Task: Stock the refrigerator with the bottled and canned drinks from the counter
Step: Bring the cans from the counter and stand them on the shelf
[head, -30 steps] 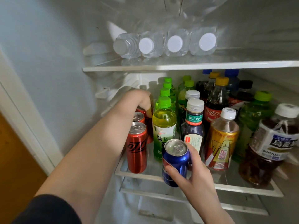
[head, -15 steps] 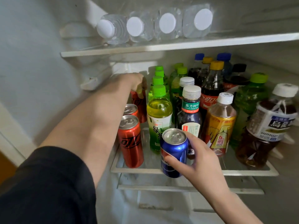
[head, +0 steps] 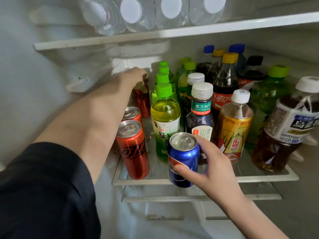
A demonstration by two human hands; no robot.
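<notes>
The right hand point(head: 212, 168) clasped an upright blue can point(head: 183, 157) at the front rim of the fridge shelf point(head: 259, 178), just before the green tea bottle point(head: 165, 121). Further in, past the front red can point(head: 133, 150) and the second red can point(head: 132, 113) of the left row, the left hand point(head: 133, 78) gripped the top of the rear red can point(head: 142, 102). On the shelf above lay water bottles point(head: 155, 12), caps outward.

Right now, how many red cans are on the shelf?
3, in a row at the left of the shelf: front can, middle can behind it, back can gripped by the left hand. Others may be hidden.
</notes>
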